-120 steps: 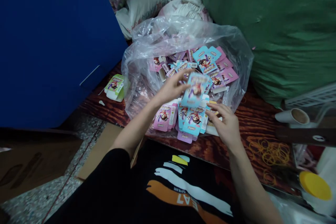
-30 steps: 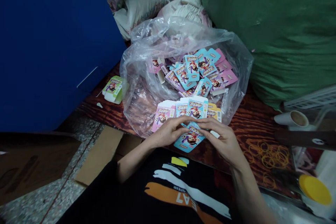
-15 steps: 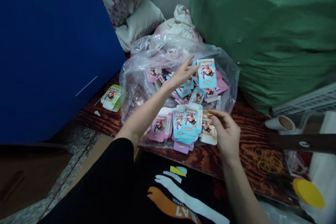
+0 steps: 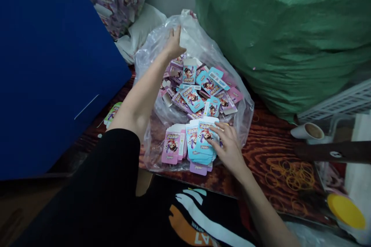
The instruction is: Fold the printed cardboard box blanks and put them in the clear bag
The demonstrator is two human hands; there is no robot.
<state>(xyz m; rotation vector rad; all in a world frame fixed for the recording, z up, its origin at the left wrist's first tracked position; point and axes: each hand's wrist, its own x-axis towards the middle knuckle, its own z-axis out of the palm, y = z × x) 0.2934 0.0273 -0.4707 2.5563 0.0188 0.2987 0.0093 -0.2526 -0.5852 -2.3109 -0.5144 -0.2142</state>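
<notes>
A clear plastic bag (image 4: 243,96) lies open on the wooden table (image 4: 269,154), full of small flat printed cartons (image 4: 193,98) in blue, pink and purple. My left hand (image 4: 174,44) reaches far back and grips the bag's rear edge, lifting it. In front of the bag sit sorted stacks: a pink stack (image 4: 172,146) and a blue stack (image 4: 201,142). My right hand (image 4: 228,144) rests on the blue stack with fingers spread, holding nothing.
A blue panel (image 4: 52,61) stands at left, a large green sack (image 4: 284,34) at right. Rubber bands (image 4: 292,173) lie on the table by a tape roll (image 4: 308,131) and a yellow lid (image 4: 346,210). A green carton (image 4: 111,112) lies left of the bag.
My left hand let a blue carton drop into the bag and went up to grip the bag's back edge. My right hand came down onto the blue stack. The view tilted up.
</notes>
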